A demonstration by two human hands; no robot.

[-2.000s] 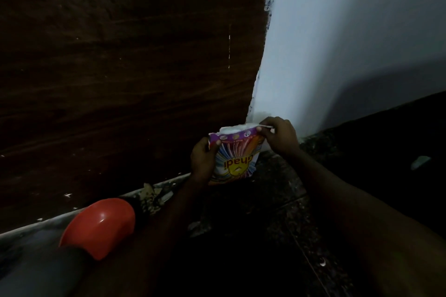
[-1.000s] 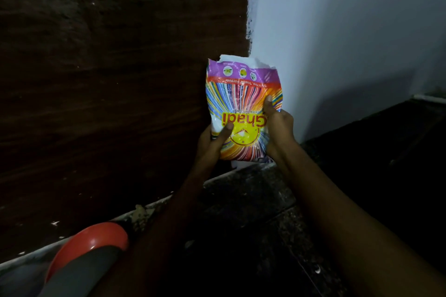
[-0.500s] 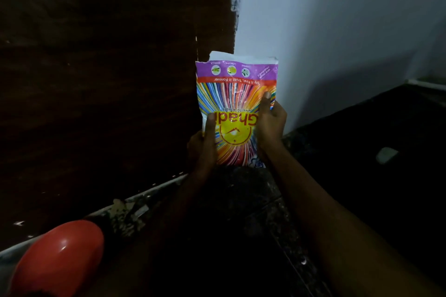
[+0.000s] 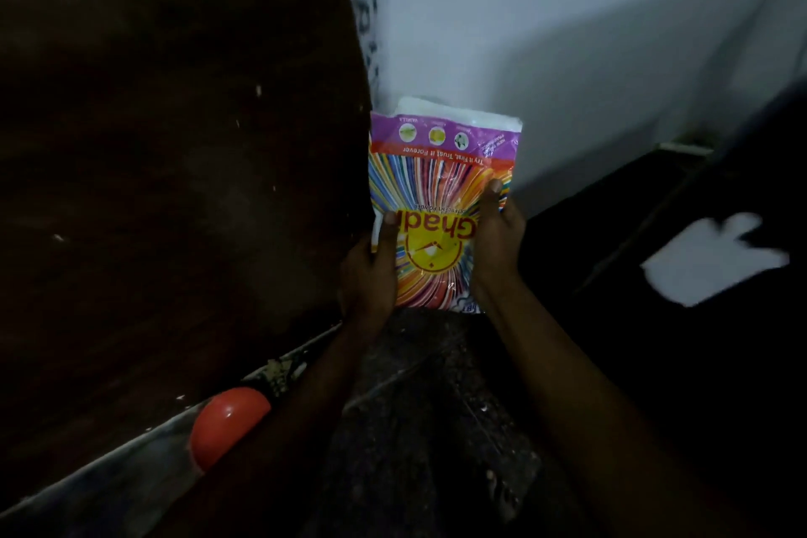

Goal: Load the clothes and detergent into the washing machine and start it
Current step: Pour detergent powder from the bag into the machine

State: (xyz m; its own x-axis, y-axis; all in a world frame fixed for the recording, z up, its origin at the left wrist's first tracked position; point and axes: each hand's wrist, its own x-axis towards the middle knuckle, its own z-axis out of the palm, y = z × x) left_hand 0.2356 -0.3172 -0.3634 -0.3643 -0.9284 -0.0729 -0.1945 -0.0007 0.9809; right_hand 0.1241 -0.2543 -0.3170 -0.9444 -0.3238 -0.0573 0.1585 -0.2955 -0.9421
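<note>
1. Both hands are clamping the detergent packet [image 4: 441, 197]. The left hand [image 4: 371, 271] is gripping its lower left edge with the thumb lying up the front. The right hand [image 4: 498, 240] is wrapping the right edge with the thumb pressing on the front.
2. The packet is hanging clear of the floor [image 4: 436, 406], in front of the corner where the dark wooden panel [image 4: 174, 144] is meeting the white wall [image 4: 567, 35]. Its print is reading upside down to the camera and its ragged white end is pointing up.
3. The step looks like carrying the detergent to the washing machine, which is not showing here. Keeping the white end uppermost and the grip low and firm should be stopping powder from spilling; whether that end is fully open, I cannot tell.
4. The panel is crowding the left side and the wall is closing off the back. A red round thing [image 4: 227, 424] is sitting low beside the left forearm.
5. Room is opening toward the person and to the right over dark floor. A blurred white patch [image 4: 712, 262] is lying there, too smeared to name.
</note>
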